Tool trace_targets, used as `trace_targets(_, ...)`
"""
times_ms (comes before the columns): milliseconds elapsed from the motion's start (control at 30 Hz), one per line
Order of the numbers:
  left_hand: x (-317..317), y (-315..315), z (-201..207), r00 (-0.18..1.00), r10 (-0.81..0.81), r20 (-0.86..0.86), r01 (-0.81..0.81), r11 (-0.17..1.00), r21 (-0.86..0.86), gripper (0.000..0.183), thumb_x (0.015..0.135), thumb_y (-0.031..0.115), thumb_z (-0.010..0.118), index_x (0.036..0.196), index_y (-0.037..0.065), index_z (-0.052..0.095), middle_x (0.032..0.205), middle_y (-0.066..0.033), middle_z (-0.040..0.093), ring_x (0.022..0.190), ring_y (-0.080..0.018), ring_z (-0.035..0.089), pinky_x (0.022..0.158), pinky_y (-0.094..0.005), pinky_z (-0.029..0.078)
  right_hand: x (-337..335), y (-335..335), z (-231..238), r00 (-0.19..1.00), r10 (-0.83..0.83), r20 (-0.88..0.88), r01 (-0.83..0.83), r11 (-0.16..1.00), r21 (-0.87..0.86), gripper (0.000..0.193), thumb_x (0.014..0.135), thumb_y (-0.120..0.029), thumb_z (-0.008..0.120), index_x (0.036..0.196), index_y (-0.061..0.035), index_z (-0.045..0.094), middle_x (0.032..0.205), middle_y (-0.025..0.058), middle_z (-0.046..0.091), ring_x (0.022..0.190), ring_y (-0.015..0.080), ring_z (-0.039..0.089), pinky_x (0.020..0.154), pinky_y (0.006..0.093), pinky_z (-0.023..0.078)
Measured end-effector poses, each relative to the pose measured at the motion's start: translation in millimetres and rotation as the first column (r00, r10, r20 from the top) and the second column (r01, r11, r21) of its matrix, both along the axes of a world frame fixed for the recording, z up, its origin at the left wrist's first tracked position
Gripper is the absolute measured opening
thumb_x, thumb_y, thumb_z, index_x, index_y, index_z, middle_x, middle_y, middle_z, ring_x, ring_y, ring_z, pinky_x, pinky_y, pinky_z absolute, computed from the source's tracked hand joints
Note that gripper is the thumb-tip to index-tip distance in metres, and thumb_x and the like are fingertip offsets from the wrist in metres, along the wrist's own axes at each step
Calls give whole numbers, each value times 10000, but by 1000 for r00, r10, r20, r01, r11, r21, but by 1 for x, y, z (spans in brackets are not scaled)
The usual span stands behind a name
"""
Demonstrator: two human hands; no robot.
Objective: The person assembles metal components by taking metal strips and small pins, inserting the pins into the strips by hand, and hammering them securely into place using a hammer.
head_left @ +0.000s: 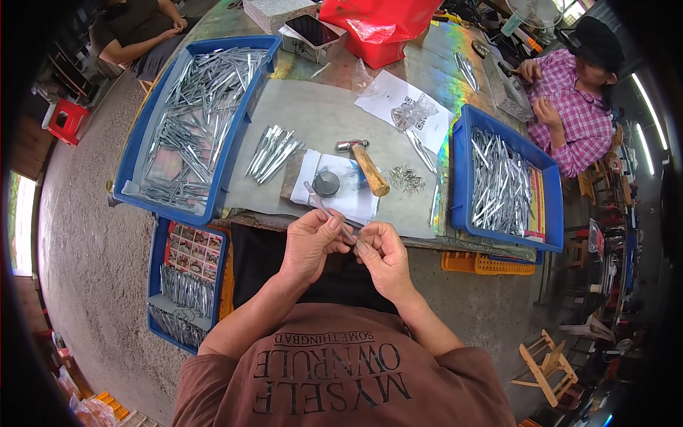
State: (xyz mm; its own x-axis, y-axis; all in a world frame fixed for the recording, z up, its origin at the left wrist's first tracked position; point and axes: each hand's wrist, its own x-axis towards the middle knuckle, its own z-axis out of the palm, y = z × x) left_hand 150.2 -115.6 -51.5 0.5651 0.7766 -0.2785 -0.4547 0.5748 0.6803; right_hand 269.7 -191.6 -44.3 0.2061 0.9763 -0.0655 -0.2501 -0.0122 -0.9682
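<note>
My left hand (311,240) grips a slim silvery metal piece (317,199) that slants up and to the left past its fingers. Close beside it, my right hand (384,257) has thumb and forefinger pinched near the piece's lower end; what sits between those fingertips is too small to make out. Just beyond the hands, a dark round metal block (326,183) rests on white paper (365,205). A hammer with a wooden handle (371,171) lies to its right, next to a scatter of tiny metal bits (405,179). Several slim metal pieces (274,153) lie in a pile on the left.
Blue trays of metal pieces flank the work spot: a large left tray (214,192) and a right tray (461,206). Another blue tray (154,285) stands lower left. A red bag (380,32) and a phone (311,30) are at the back. A co-worker (580,107) sits at right.
</note>
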Motion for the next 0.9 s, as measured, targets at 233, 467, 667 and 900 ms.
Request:
trace_targets(233,2,-5,-2,999,36,-29,-32,990,134,120,805,121,529,814,2,533,749,-79,583,620,-109,547,526,-193,445,-6,3,3,994,-80,-78,83,996,27,172,812,-14,479,950,-49,382,715,9,471,620,60,443,535,186,360)
trace_targets(467,7,-1,5,991,119,-60,-100,964,245,115,810,105,519,845,-2,542,744,-66,582,601,-88,531,497,-176,415,-9,14,4,960,-201,-196,203,979,-8,238,790,-25,522,967,-46,363,619,29,481,541,81,440,495,194,355)
trace_targets(667,6,5,6,978,198,-65,-180,959,217,126,811,120,523,853,1,532,738,-69,573,589,-101,544,466,-174,416,-8,26,1,971,-192,-142,188,981,-39,292,775,-35,553,992,-31,357,665,53,528,553,74,464,496,180,367)
trace_targets(900,2,12,2,976,217,20,-218,976,27,118,809,142,529,843,31,512,728,-71,564,578,-123,555,436,-179,413,-11,33,0,974,-153,-166,146,988,-56,269,779,-50,554,986,-21,385,666,59,535,558,79,474,502,187,377)
